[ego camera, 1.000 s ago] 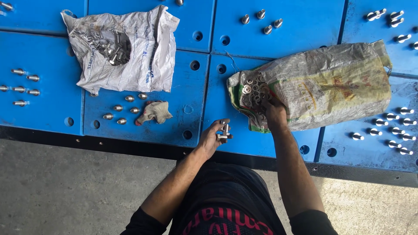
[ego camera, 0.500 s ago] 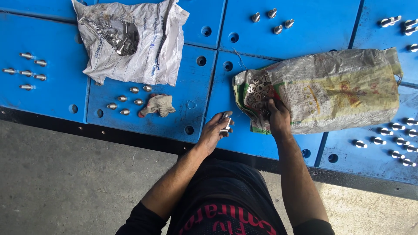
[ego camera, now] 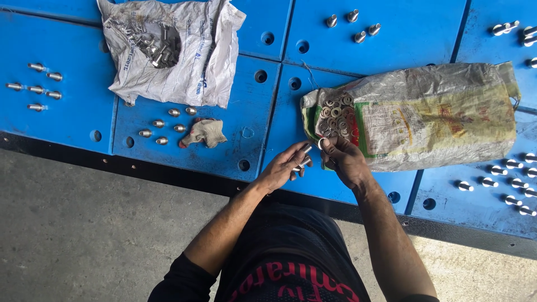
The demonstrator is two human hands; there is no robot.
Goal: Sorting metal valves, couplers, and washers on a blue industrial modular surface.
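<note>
Left hand (ego camera: 285, 168) pinching bolts (ego camera: 302, 158); right hand (ego camera: 342, 159) pinching washer (ego camera: 321, 143), frame centre, above sack (ego camera: 436, 114). Risk: washer slipping off, loose pinch.

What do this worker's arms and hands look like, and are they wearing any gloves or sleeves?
Both the left hand and the right hand are bare, with no gloves, rings or watch visible. The forearms are uncovered too. A black sleeve shows pushed up near the left elbow; a dark edge shows at the right one.
</note>
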